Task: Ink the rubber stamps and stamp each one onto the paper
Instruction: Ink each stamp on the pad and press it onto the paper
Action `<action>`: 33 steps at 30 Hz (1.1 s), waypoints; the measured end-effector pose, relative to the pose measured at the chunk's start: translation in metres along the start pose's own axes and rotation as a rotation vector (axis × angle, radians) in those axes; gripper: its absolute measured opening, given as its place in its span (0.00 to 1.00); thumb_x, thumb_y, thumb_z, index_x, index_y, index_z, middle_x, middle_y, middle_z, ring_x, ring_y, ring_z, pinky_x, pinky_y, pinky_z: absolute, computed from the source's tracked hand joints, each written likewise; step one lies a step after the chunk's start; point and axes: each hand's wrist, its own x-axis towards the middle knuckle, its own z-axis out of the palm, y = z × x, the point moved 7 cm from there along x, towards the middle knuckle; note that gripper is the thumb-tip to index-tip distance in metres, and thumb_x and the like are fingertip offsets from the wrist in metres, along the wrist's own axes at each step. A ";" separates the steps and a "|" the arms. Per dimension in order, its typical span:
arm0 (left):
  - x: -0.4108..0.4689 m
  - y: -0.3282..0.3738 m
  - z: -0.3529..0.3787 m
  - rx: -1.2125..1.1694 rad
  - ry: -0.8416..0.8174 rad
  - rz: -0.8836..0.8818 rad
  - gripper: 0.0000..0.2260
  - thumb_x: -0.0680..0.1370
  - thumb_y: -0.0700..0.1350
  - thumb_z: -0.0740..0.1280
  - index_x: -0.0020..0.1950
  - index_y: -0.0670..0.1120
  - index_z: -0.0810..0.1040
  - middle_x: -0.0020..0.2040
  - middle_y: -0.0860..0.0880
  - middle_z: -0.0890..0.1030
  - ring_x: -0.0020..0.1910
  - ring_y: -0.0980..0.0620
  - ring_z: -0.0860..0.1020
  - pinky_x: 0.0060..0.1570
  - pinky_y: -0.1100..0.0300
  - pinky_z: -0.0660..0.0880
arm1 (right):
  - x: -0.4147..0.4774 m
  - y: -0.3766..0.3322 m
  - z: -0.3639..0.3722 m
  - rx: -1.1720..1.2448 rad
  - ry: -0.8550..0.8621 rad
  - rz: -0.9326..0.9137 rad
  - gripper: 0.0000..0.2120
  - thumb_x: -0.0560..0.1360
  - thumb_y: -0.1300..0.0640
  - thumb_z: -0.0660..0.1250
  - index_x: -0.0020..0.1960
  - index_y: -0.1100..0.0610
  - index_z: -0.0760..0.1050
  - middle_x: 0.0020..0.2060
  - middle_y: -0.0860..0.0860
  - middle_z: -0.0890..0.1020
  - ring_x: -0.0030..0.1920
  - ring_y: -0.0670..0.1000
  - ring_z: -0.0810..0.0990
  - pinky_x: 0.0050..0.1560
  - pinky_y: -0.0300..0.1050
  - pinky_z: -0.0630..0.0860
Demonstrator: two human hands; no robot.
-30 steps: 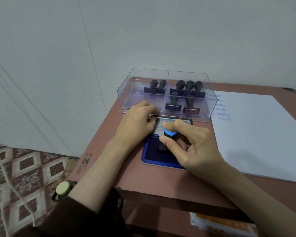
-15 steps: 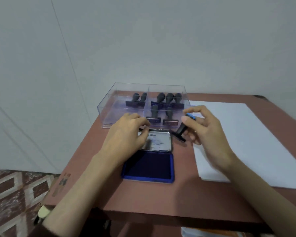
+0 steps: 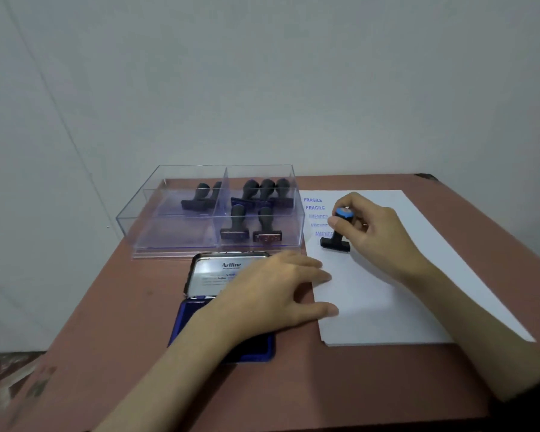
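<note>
Right hand (image 3: 378,232): fingers pinch the blue-capped stamp (image 3: 337,236) by its handle, base seemingly down on the paper (image 3: 387,300) near its 10 o'clock corner, below the AMENDED prints (image 3: 318,217).
Left hand (image 3: 272,291): spread flat, with fingertips pinning the paper's 9 o'clock edge.
Handling: light and rigid (likely plastic). Grip the narrow handle and press straight down, since rocking would probably smear.

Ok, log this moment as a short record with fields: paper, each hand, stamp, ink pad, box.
white paper sheet: blue FRAGILE and AMENDED prints at top left
right hand: grips blue-capped black rubber stamp, base down on the sheet
left hand: flat, fingers on the sheet's left edge
open blue ink pad: partly under left wrist
clear plastic box: seven dark stamps, two left, five right
</note>
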 end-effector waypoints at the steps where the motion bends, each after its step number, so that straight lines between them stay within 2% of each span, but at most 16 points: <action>1: 0.000 0.000 0.001 0.004 -0.011 -0.007 0.24 0.73 0.64 0.63 0.66 0.56 0.72 0.68 0.58 0.70 0.66 0.60 0.66 0.64 0.57 0.66 | 0.000 0.000 0.001 -0.020 -0.009 -0.012 0.05 0.75 0.57 0.67 0.43 0.55 0.71 0.25 0.52 0.69 0.27 0.46 0.62 0.30 0.38 0.62; 6: 0.000 -0.001 0.002 0.019 -0.018 -0.010 0.24 0.73 0.65 0.62 0.67 0.58 0.71 0.70 0.59 0.68 0.67 0.61 0.65 0.65 0.60 0.65 | -0.001 -0.005 0.005 -0.061 -0.042 -0.072 0.05 0.75 0.58 0.66 0.43 0.57 0.71 0.28 0.61 0.72 0.27 0.48 0.63 0.30 0.38 0.62; 10: 0.000 -0.003 0.003 0.002 -0.015 -0.018 0.24 0.72 0.65 0.62 0.66 0.58 0.71 0.69 0.60 0.68 0.67 0.61 0.65 0.65 0.60 0.65 | -0.003 -0.005 0.008 -0.090 -0.078 -0.092 0.05 0.75 0.58 0.66 0.43 0.56 0.70 0.27 0.58 0.70 0.27 0.47 0.63 0.30 0.37 0.62; 21: 0.002 -0.002 0.003 0.037 -0.036 -0.013 0.25 0.72 0.65 0.61 0.67 0.59 0.70 0.70 0.61 0.68 0.67 0.63 0.64 0.63 0.66 0.62 | 0.000 -0.003 0.011 -0.151 -0.103 -0.141 0.06 0.75 0.59 0.67 0.42 0.54 0.70 0.30 0.58 0.75 0.29 0.50 0.66 0.30 0.36 0.63; 26: 0.002 -0.002 0.003 0.034 -0.040 -0.016 0.25 0.72 0.66 0.61 0.67 0.59 0.70 0.69 0.61 0.68 0.67 0.63 0.64 0.64 0.65 0.62 | 0.000 -0.002 0.012 -0.138 -0.086 -0.157 0.06 0.75 0.59 0.67 0.41 0.54 0.70 0.31 0.59 0.75 0.31 0.54 0.68 0.31 0.38 0.63; 33: 0.003 -0.002 0.002 0.043 -0.047 -0.017 0.25 0.72 0.66 0.61 0.67 0.59 0.70 0.70 0.61 0.67 0.67 0.62 0.64 0.65 0.63 0.64 | 0.000 -0.001 0.015 -0.167 -0.063 -0.186 0.06 0.75 0.59 0.66 0.42 0.54 0.70 0.30 0.58 0.75 0.31 0.55 0.67 0.32 0.42 0.64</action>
